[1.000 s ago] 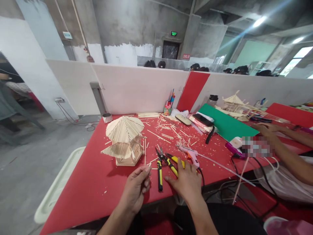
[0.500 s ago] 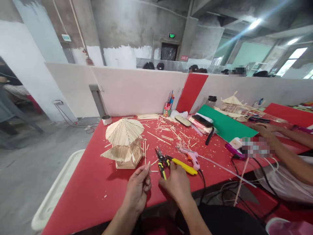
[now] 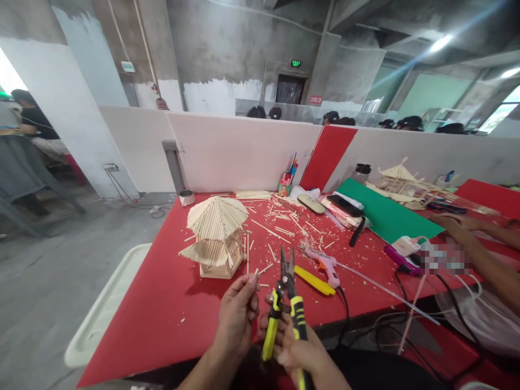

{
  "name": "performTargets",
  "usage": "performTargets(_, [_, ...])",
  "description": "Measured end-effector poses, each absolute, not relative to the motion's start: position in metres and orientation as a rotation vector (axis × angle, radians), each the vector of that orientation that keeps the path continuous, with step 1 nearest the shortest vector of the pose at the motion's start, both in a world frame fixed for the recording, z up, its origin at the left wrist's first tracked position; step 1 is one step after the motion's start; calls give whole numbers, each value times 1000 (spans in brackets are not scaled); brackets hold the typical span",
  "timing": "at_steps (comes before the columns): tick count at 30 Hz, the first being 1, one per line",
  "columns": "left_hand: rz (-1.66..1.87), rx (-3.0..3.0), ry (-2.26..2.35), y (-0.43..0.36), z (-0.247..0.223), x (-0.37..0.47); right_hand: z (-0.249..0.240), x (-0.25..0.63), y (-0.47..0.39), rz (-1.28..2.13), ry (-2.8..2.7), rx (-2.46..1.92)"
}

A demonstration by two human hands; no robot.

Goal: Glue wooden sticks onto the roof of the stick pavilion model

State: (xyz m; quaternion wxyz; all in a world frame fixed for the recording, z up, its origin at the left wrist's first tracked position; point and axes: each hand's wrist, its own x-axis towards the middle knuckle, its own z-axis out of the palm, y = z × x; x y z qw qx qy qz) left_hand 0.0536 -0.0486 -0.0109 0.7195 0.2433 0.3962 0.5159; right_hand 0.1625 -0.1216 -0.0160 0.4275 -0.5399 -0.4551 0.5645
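Between thumb and fingertips my left hand (image 3: pixel 239 309) pinches a short wooden stick (image 3: pixel 256 273). My right hand (image 3: pixel 298 341) holds black and yellow pliers (image 3: pixel 287 287), raised off the table with the jaws pointing up and slightly parted. Beyond my left hand stands a small pavilion model (image 3: pixel 217 233) of thin sticks, with a pointed roof and a curved piece jutting out at its lower left. A yellow cutter (image 3: pixel 314 280) lies just right of the pliers, beside a pink glue gun (image 3: pixel 325 265) with a cord.
Loose sticks and scraps (image 3: pixel 284 216) cover the back of the red table (image 3: pixel 154 309). Behind them stand a pen holder (image 3: pixel 285 184) and a round tin (image 3: pixel 187 197). A green board (image 3: pixel 385 211), a power strip (image 3: pixel 406 260) and another person's arms (image 3: pixel 479 244) are at the right.
My right hand has lifted the pliers off the table. My left hand keeps its pinch on the stick. The view has shifted slightly, moving the scene to the right.
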Motion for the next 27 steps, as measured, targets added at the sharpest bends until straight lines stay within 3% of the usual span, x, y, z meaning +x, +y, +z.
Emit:
performTargets(6, [1235, 517, 943, -58, -2, 55, -45, 147, -125, 566, -1400, -1783])
performTargets(11, [1249, 702, 972, -61, -3, 52, -56, 139, -127, 233, -1482, -1907])
performTargets(20, [1277, 986, 1017, -58, -9, 43, -75, 158, -127, 73, -1710, -1833])
performTargets(27, [1338, 1270, 1018, -54, -10, 39, -71, 143, -129, 44, -1557, -1840])
